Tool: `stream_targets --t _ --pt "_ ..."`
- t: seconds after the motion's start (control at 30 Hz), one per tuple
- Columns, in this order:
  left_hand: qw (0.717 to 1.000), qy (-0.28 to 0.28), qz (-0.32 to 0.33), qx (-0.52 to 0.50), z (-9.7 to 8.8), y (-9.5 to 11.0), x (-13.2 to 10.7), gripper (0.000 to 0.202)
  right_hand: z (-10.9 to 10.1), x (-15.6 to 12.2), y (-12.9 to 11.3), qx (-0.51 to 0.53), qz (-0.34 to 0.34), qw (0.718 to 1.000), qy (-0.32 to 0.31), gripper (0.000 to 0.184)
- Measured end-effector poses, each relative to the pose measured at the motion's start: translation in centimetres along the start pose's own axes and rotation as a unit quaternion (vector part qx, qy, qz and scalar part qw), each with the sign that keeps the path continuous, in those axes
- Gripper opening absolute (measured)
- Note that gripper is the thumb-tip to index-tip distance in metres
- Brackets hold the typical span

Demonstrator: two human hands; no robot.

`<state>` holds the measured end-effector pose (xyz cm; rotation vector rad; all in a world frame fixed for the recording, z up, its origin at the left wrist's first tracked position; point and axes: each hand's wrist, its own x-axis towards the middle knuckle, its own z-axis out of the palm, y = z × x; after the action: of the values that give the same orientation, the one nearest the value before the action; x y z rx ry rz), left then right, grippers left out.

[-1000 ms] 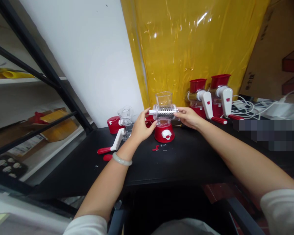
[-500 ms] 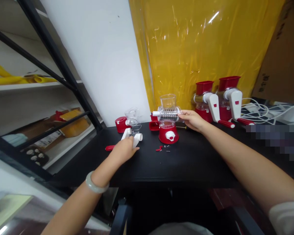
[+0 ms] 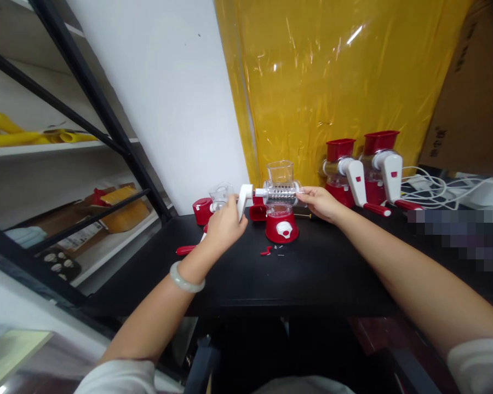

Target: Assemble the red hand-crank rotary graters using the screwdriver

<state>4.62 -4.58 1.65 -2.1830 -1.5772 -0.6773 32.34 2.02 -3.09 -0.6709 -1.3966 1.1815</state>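
A black table point(image 3: 332, 273) fills the foreground of a cluttered storeroom, with small red scraps point(image 3: 267, 250) scattered on its top. Above them the left hand point(image 3: 224, 225), a pale bracelet point(image 3: 187, 278) on its wrist, is clenched around a white crank handle point(image 3: 244, 198). The crank's hub is raised level with, and just beside, the left end of the metal drum point(image 3: 281, 192); whether the two touch cannot be told. The drum lies crosswise in a rotary grater point(image 3: 282, 229), which stands upright on its red base at mid-table. The right hand point(image 3: 321, 202) pinches the drum's right end with its fingertips. Behind the left hand are a spare clear housing point(image 3: 219, 196) and a red base point(image 3: 201, 210). To the right stand two assembled graters point(image 3: 359, 167) and white cables point(image 3: 431, 186). Yellow plastic sheeting point(image 3: 332, 82), a white wall point(image 3: 168, 93) and black shelving point(image 3: 107, 126) close the scene.
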Motion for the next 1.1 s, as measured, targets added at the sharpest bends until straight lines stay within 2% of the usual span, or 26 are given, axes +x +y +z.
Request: stream_targets --t 0.1,0.23,0.4,0.57,0.9,0.97,1.1 --pt "1.0 0.001 0.008 0.014 1.5 1.1 0.6 0.041 -0.1 0.1 0.1 -0.011 -0.005 1.0 0.0 0.036" --pt "1.0 0.015 -0.009 0.012 2.6 1.2 0.4 0.038 -0.3 0.3 0.3 -0.037 -0.011 0.999 -0.006 0.036" --pt "1.0 0.005 -0.01 -0.018 3.1 1.0 -0.3 0.042 -0.6 0.5 0.6 -0.031 -0.02 0.999 -0.011 0.035" --pt "0.999 0.02 -0.001 -0.03 3.7 1.0 -0.5 0.048 -0.4 0.5 0.4 -0.028 -0.019 0.999 -0.005 0.038" --pt "0.999 0.026 0.011 0.047 4.2 0.6 -0.2 0.062 -0.4 0.6 0.4 -0.033 -0.023 0.999 -0.001 0.039" --pt "0.999 0.028 0.012 0.011 4.2 0.4 -0.1 0.064 -0.5 0.6 0.6 -0.03 -0.022 0.999 -0.003 0.038" --pt "0.984 0.016 0.023 -0.173 4.3 0.0 0.3 0.077 -0.5 0.6 0.6 -0.026 -0.025 0.999 -0.009 0.036"
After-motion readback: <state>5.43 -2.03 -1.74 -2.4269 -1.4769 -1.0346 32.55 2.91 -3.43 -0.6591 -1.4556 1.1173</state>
